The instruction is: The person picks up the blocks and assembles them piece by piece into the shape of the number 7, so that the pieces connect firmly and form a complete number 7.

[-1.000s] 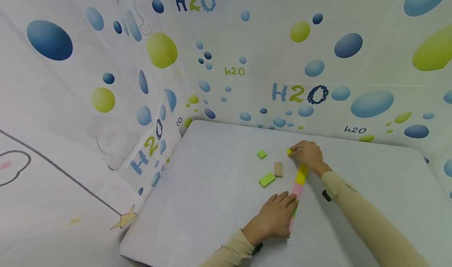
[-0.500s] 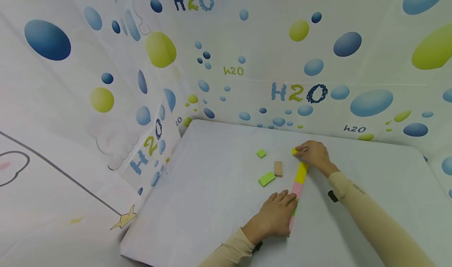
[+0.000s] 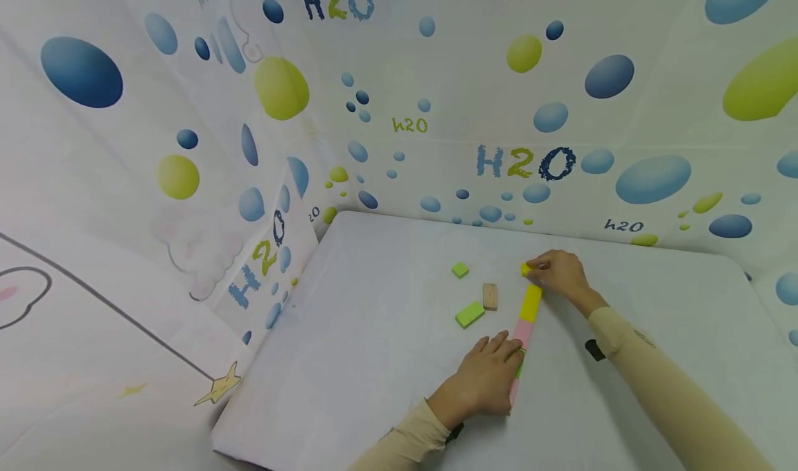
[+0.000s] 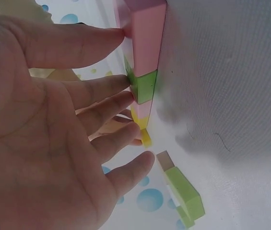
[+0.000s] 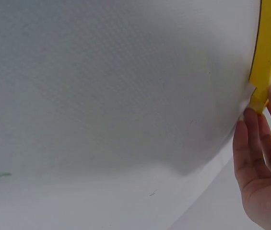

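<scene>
A row of blocks runs away from me along the table: a pink block [image 4: 147, 40] at the near end, then a green block [image 4: 146, 86], another pink block [image 3: 522, 332] and a long yellow block [image 3: 530, 303]. My left hand [image 3: 483, 377] lies along the left side of this row, its fingers and thumb extended and touching the blocks. Just beyond the far end, my right hand [image 3: 560, 276] pinches a small yellow block [image 3: 526, 269] between thumb and fingers. A narrow gap shows between that block and the row in the head view.
Left of the row lie a plain wooden block [image 3: 490, 296], a green rectangular block [image 3: 470, 314] touching or nearly touching it, and a smaller green block [image 3: 460, 269] farther back. A white-covered table [image 3: 349, 360] bears them all, with a patterned curtain [image 3: 436, 173] behind.
My right hand has carried the small yellow block to the right, from left of the row's far end to nearly in line with it. The left hand has stayed in place.
</scene>
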The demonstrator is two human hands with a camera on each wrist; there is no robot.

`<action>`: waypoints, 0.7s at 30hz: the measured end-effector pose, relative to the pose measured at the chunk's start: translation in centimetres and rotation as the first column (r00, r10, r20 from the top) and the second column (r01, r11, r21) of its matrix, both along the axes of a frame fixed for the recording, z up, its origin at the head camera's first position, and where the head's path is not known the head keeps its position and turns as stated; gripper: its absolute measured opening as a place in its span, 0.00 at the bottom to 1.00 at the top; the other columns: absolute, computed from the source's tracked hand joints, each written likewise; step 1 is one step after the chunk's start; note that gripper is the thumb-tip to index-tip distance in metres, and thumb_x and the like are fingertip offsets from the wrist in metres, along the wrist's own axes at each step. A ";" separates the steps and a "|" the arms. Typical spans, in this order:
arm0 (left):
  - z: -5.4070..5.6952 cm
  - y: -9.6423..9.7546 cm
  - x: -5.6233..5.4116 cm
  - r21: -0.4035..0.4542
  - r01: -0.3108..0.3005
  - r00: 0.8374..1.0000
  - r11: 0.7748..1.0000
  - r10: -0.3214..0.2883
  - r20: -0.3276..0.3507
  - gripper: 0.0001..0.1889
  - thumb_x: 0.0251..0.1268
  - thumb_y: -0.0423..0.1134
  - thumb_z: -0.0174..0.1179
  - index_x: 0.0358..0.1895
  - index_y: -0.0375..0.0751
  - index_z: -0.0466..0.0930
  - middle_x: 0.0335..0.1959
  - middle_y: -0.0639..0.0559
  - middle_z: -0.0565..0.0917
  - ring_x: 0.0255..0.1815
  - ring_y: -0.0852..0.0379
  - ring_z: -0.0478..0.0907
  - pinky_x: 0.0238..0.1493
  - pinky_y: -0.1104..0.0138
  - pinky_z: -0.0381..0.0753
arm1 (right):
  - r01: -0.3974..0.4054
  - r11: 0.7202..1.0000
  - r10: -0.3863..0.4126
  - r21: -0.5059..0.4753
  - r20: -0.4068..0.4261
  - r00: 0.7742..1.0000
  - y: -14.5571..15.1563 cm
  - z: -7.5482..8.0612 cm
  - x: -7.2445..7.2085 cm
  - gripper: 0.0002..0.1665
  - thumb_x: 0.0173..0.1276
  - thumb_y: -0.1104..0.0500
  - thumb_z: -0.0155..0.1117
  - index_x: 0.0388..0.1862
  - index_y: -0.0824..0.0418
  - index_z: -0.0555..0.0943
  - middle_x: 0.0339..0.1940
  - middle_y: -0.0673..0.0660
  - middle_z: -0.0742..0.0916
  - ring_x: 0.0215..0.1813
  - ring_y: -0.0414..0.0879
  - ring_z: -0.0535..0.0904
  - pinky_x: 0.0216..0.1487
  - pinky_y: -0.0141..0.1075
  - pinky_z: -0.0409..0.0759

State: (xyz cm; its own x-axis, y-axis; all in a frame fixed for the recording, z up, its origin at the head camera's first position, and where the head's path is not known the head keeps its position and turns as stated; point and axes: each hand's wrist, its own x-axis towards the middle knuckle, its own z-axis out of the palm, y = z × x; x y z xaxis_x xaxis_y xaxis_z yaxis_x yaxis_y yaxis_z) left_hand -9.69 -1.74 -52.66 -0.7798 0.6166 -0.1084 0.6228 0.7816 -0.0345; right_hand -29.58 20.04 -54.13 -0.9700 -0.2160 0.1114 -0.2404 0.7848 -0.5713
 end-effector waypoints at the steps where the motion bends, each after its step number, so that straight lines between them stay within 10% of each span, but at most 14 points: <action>1: 0.1 0.0 0.0 0.001 0.000 1.000 1.000 0.000 0.002 0.41 0.60 0.58 0.70 0.76 0.52 0.69 0.79 0.60 0.66 0.82 0.53 0.58 0.77 0.59 0.64 | -0.002 1.000 0.002 -0.004 -0.002 1.000 0.1 0.0 0.1 0.16 0.66 0.59 0.77 0.50 0.64 0.90 0.51 0.67 0.89 0.51 0.63 0.86 0.51 0.57 0.83; 21: -0.2 -0.1 -0.3 0.029 0.032 0.999 0.999 -0.032 -0.026 0.33 0.67 0.54 0.64 0.74 0.52 0.71 0.76 0.59 0.68 0.82 0.51 0.59 0.76 0.58 0.66 | -0.011 0.999 0.013 -0.040 0.039 0.999 1.5 -0.5 1.0 0.18 0.67 0.59 0.75 0.54 0.65 0.89 0.52 0.66 0.89 0.54 0.64 0.86 0.54 0.58 0.83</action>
